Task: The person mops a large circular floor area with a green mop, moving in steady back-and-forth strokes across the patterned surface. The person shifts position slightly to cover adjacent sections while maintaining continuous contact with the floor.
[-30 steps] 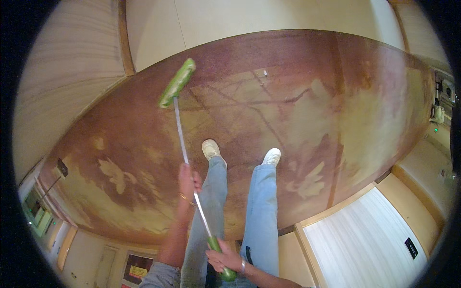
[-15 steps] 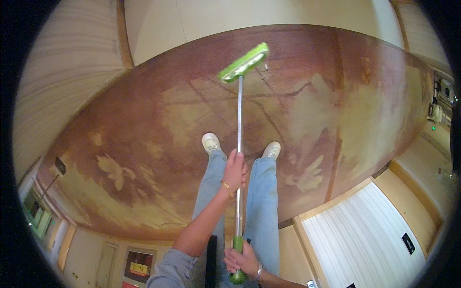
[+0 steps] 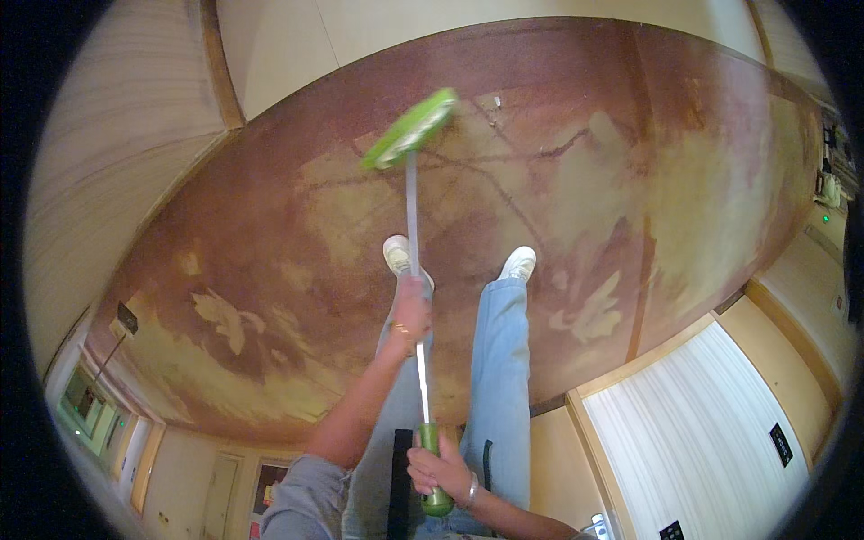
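A long mop with a green head (image 3: 411, 130) and a slim metal pole (image 3: 413, 207) reaches out ahead of me over the carpet (image 3: 576, 207). My left hand (image 3: 412, 310), smeared by motion, is closed round the middle of the pole. Lower down, my right hand (image 3: 441, 466) wraps the green grip (image 3: 428, 438) at the pole's near end. The green head is tilted and blurred, and whether it touches the carpet cannot be told. Small pale scraps (image 3: 497, 103) lie on the carpet just right of the head.
My feet in white shoes (image 3: 518, 264) stand apart on the patterned carpet. Pale walls (image 3: 279, 54) rise at the far side and left. A white door panel (image 3: 697, 432) with a wooden frame is at the lower right. A long-handled dark dustpan-like thing (image 3: 126, 318) stands far left.
The mop head has swung to the left and slightly nearer, away from the pale scraps. Both hands have shifted left with the pole and keep their hold. My right foot appears farther right.
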A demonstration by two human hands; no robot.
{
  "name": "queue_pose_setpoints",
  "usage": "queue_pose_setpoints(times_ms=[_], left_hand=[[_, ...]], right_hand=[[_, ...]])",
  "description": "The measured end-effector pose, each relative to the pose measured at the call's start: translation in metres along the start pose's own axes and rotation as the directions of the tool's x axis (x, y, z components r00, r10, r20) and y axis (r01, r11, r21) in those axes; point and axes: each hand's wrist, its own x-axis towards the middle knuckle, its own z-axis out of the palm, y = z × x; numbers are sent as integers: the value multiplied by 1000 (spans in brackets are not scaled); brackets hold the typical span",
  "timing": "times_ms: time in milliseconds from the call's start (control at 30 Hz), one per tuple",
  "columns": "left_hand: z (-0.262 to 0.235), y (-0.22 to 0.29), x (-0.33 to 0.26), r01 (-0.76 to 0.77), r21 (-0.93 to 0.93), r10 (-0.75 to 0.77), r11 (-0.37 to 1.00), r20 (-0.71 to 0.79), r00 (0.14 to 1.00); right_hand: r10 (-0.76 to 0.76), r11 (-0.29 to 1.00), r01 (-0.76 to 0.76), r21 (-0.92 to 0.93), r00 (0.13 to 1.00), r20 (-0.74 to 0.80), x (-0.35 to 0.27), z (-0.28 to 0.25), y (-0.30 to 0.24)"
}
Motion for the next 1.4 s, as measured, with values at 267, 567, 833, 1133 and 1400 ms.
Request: queue_pose_setpoints(times_ms=[267,567,833,1133,1400], left_hand=[[17,19,-75,163,-285,-130,945,131,983],[-75,-33,-23,54,-121,-76,991,-180,981],[62,1,-51,47,-60,-31,997,248,968],[-77,-57,-52,-35,-94,7,995,-285,958],[15,-26,-18,54,-123,-60,991,-44,997]], right_hand=[[-40,973,20,-229,996,-80,-41,-8,16],[143,985,-133,-114,985,92,2,-14,13],[-113,988,105,-115,992,-62,-38,-29,8],[203,970,-181,-161,969,138,-23,-38,26],[32,999,-31,-6,995,90,-13,-67,-2]])
